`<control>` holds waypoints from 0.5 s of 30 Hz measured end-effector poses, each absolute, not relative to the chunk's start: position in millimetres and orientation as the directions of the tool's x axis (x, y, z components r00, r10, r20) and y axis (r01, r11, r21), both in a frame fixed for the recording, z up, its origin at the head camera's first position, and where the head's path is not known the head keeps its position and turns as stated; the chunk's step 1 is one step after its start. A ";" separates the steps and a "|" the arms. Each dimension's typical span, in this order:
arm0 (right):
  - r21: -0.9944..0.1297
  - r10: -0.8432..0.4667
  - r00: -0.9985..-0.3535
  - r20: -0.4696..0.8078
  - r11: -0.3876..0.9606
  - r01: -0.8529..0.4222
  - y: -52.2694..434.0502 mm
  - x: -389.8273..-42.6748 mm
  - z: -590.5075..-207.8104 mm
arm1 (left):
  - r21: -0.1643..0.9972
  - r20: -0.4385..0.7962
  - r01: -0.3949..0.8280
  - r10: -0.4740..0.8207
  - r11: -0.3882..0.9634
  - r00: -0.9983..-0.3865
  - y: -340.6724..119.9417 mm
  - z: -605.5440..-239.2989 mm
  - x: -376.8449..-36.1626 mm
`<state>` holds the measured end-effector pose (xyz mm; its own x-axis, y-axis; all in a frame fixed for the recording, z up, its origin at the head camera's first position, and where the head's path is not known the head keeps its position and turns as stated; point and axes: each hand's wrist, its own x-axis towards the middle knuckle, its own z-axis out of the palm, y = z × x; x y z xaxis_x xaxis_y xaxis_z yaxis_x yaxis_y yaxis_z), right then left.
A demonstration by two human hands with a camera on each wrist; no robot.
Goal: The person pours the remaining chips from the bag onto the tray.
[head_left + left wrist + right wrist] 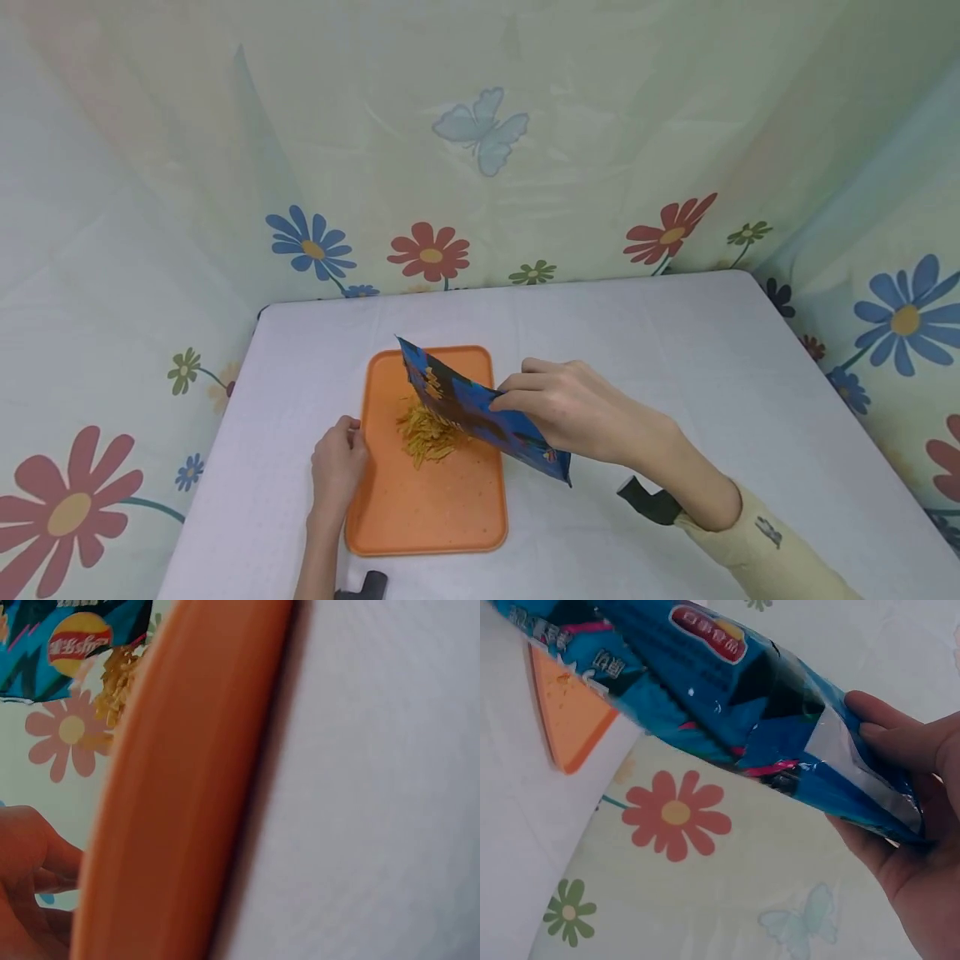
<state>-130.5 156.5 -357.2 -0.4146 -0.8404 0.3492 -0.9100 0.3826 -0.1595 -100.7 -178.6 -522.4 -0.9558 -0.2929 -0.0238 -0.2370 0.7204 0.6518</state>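
My right hand (573, 408) grips a blue and dark snack bag (480, 417) between thumb and fingers. The bag is tilted over an orange tray (431, 517), its far end reaching above the tray's upper part. A pile of thin yellow snack strips (427, 437) lies on the tray beneath the bag. Printed labels show on the bag (705, 697) in the right wrist view. At the tray's left rim, my left hand (339, 462) holds the edge with curled fingers. Part of that hand (34, 877) is hidden behind the tray wall (180, 787) in the left wrist view.
A white cloth covers the table (637, 333). Behind it and at both sides hang flower-printed curtains (585, 167). Small crumbs dot the lower half of the tray. Dark straps (648, 500) show at both wrists.
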 end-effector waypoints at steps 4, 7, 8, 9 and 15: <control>-0.157 -0.840 -0.414 0.350 0.384 -0.910 157.7 -130.3 -357.3 | 0.652 -0.014 -0.223 -0.282 0.724 -0.959 -178.3 -522.2 -100.5; -0.156 -0.838 -0.417 0.352 0.387 -0.909 159.3 -130.0 -356.5 | 0.654 -0.016 -0.224 -0.283 0.722 -0.959 -178.4 -521.7 -100.4; -0.159 -0.838 -0.421 0.347 0.390 -0.907 159.6 -130.0 -356.4 | 0.655 -0.016 -0.224 -0.283 0.722 -0.959 -178.5 -521.4 -100.3; -0.164 -0.838 -0.428 0.338 0.396 -0.904 159.7 -129.8 -356.1 | 0.656 -0.015 -0.224 -0.284 0.721 -0.959 -178.6 -521.0 -100.2; -0.182 -0.835 -0.447 0.321 0.409 -0.894 159.0 -127.7 -354.3 | 0.656 -0.015 -0.224 -0.284 0.721 -0.959 -177.9 -519.2 -100.4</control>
<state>-127.7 159.0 -354.3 -0.4469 -0.8350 0.3210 -0.8944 0.4088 -0.1816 -100.4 -177.9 -519.2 -0.9586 -0.2842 -0.0152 -0.2241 0.7207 0.6560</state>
